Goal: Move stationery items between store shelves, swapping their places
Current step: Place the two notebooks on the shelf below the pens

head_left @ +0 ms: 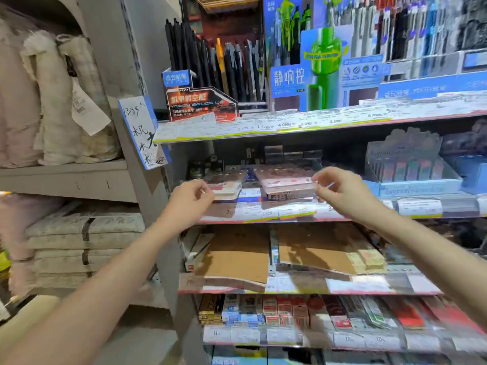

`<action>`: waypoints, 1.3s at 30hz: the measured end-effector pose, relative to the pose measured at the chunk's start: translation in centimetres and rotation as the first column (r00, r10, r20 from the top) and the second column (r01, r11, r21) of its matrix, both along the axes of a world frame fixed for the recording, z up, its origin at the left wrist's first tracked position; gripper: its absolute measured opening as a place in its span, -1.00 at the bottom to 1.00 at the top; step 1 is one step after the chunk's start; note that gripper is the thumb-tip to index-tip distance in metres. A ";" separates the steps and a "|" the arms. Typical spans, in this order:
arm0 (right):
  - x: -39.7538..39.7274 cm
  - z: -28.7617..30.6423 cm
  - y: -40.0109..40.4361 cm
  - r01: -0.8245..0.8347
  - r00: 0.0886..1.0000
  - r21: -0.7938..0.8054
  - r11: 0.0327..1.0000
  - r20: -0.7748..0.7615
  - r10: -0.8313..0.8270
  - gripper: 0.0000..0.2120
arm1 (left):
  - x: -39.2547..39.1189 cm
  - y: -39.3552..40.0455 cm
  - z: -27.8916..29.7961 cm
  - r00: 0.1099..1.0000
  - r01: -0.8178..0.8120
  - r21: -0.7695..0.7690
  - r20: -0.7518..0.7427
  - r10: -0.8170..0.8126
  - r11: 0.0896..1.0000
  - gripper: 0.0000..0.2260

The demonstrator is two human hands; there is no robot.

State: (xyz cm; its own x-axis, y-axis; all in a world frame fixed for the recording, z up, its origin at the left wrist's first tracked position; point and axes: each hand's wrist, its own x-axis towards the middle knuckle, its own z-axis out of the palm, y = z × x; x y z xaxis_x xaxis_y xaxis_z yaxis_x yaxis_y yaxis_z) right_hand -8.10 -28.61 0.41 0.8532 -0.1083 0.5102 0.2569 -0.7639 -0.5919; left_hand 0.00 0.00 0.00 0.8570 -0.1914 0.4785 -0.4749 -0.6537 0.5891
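Two flat pinkish stationery packs lie on the second shelf (263, 214). My left hand (191, 194) is at the left end of the left pack (226, 184), fingers curled against its edge. My right hand (334, 187) pinches the right corner of the right pack (286, 180), which sits on top of a stack marked 48. The view is blurred, so how firmly the left hand grips is unclear.
Above, a shelf holds black pens in a display box (203, 101) and blue pen displays (369, 75). Below lie brown kraft notebooks (237, 256) and, lower, small boxed items (290, 309). Folded bedding (79, 241) fills the grey shelves to the left.
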 end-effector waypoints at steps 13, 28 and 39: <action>10.8 3.3 -0.8 0.072 0.905 -0.381 0.922 -0.364 -0.221 -0.53 | 8.2 -2.5 4.1 0.915 -0.264 0.386 -0.191 0.356 0.884 -0.47; 12.2 4.4 -1.4 0.088 0.725 0.136 0.987 -0.688 0.031 -0.58 | 9.6 -1.6 4.6 0.780 -0.124 0.103 -0.605 0.161 0.987 -0.37; 10.5 2.1 -0.7 0.105 0.944 0.577 0.810 -0.313 0.101 -0.49 | 7.4 -0.6 3.8 0.876 -0.041 -0.346 -0.464 -0.133 0.937 -0.59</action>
